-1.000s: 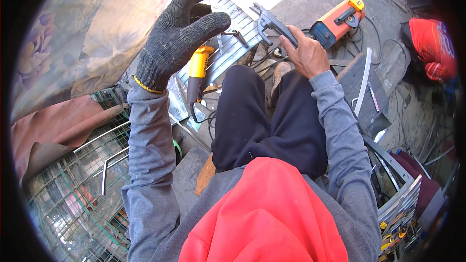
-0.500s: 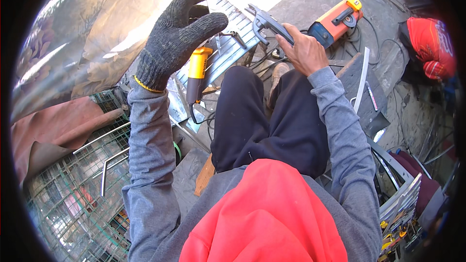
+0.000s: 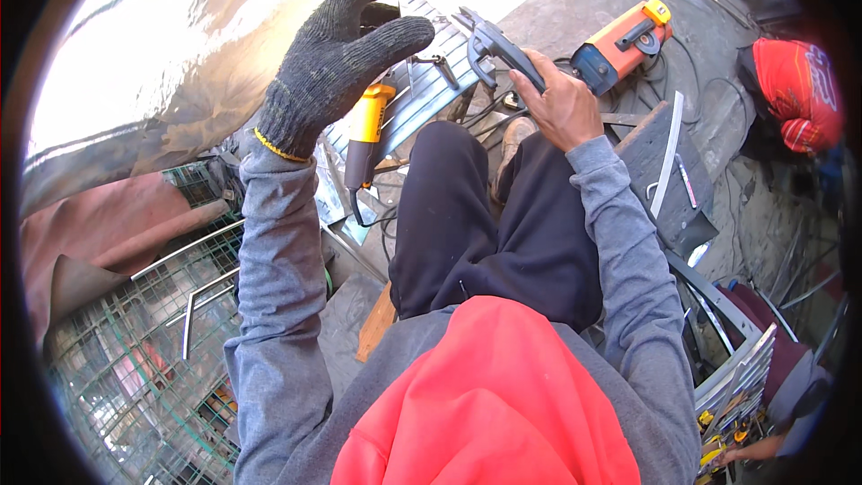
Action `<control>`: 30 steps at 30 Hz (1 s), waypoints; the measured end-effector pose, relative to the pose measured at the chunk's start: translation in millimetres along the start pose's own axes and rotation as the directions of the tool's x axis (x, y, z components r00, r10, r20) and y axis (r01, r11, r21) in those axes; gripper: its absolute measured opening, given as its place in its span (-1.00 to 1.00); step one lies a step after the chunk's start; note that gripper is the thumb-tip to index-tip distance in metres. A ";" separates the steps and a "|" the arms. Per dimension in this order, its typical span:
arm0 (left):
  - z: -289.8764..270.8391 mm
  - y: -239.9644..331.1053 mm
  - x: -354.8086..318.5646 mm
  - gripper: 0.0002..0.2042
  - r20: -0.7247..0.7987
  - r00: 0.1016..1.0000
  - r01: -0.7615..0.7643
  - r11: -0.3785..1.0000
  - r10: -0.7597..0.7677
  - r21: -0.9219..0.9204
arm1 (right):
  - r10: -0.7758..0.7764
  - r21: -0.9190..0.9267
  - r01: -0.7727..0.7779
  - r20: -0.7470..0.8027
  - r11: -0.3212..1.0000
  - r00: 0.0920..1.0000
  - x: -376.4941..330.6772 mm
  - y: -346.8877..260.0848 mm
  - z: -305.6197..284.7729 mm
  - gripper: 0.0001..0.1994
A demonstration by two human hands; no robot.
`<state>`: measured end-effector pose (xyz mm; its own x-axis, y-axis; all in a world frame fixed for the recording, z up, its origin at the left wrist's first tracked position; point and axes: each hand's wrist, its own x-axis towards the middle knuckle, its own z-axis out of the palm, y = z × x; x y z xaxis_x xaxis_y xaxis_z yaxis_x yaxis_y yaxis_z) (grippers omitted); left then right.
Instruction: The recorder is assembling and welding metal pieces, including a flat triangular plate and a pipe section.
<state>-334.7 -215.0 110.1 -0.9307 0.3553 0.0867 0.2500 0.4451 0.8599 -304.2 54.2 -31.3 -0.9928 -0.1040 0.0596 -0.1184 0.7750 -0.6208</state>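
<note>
My left hand point(image 3: 337, 58) wears a dark knit glove and is raised over the corrugated metal sheet point(image 3: 429, 90), fingers and thumb curled but apart. A thin pale sliver shows between them; whether it is held is unclear. My bare right hand point(image 3: 561, 108) grips the handle of a dark grey hand tool point(image 3: 494, 43), whose head points up-left over the sheet. Just below my left hand a yellow and black power tool point(image 3: 366, 139) lies on the sheet. My black trouser legs and one shoe reach toward the sheet.
An orange and blue angle grinder point(image 3: 620, 40) with its cables lies on the concrete beyond my right hand. Green wire mesh panels point(image 3: 135, 377) fill the lower left. Bent metal strips point(image 3: 669, 162) rest on a dark board at right, near a red bag point(image 3: 795, 90).
My right hand has shifted the grey tool slightly left toward the sheet. My gloved left hand stays raised in nearly the same spot.
</note>
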 end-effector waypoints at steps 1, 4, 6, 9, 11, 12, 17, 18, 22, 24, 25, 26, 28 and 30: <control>-0.9 5.7 0.2 -0.43 -0.001 1.000 0.001 1.000 -0.001 -0.001 | 0.013 -0.032 -0.013 0.017 0.999 1.000 0.1 1.5 1.7 -0.58; 5.0 39.2 -0.8 -0.52 0.056 0.984 0.175 0.965 -0.167 -0.194 | 0.030 -0.042 -0.028 0.045 0.999 0.999 -0.6 1.2 3.7 -0.58; 17.3 50.7 0.1 -0.53 -0.107 0.973 0.139 0.886 -0.206 -0.443 | 0.027 -0.038 -0.025 0.045 0.999 0.999 -0.1 1.5 5.2 -0.58; 2.5 4.2 -3.0 -0.49 -0.032 1.000 0.000 0.999 -0.001 -0.047 | 0.026 -0.032 -0.025 0.051 0.999 0.998 0.3 -1.3 3.8 -0.58; -1.9 -2.6 -1.0 -0.49 -0.003 1.000 -0.008 0.999 0.008 -0.033 | 0.037 -0.036 -0.035 0.057 0.999 0.998 -1.5 0.9 0.7 -0.58; -1.4 -1.5 0.7 -0.48 0.025 1.000 -0.015 1.000 0.016 -0.018 | 0.027 -0.016 -0.026 0.040 1.000 0.999 -3.1 3.9 -1.7 -0.58; -0.4 6.1 -2.0 -0.52 0.011 0.995 0.100 0.992 -0.100 -0.076 | 0.123 0.302 -0.083 -0.114 0.950 0.986 -48.2 -25.5 -49.4 -0.59; 1.9 23.3 -0.9 -0.53 0.022 0.990 0.139 0.981 -0.138 -0.138 | 0.125 0.313 -0.074 -0.146 0.947 0.981 -65.8 -29.6 -61.7 -0.59; -0.2 29.6 -2.2 -0.55 0.042 0.987 0.158 0.961 -0.153 -0.228 | 0.124 0.342 -0.062 -0.163 0.938 0.979 -129.2 -41.5 -93.7 -0.57; 3.7 35.3 -1.3 -0.55 0.032 0.987 0.160 0.967 -0.157 -0.198 | 0.150 0.346 -0.095 -0.136 0.933 0.979 -149.6 -38.7 -95.0 -0.58; 5.5 38.1 -1.2 -0.55 0.018 0.988 0.157 0.974 -0.156 -0.165 | 0.154 0.348 -0.101 -0.129 0.932 0.980 -152.9 -37.6 -92.5 -0.58; 6.4 40.3 -2.7 -0.56 0.006 0.987 0.158 0.971 -0.159 -0.178 | 0.131 0.349 -0.076 -0.135 0.934 0.982 -157.0 -39.2 -92.3 -0.58; 10.6 1.0 12.3 -0.56 0.053 0.974 -0.173 0.869 0.222 -0.464 | 0.100 0.350 -0.044 -0.143 0.936 0.985 -157.1 -43.5 -90.9 -0.59; 15.5 0.6 16.6 -0.56 -0.009 0.816 -0.409 0.567 0.577 -0.715 | 0.071 0.352 -0.019 -0.135 0.936 0.988 -155.2 -41.3 -86.8 -0.58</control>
<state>-345.9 -196.2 104.2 -0.6180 0.5397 0.5717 0.3319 -0.4801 0.8120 -146.9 92.5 52.9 -0.9920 0.0369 0.1205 -0.0852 0.5082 -0.8570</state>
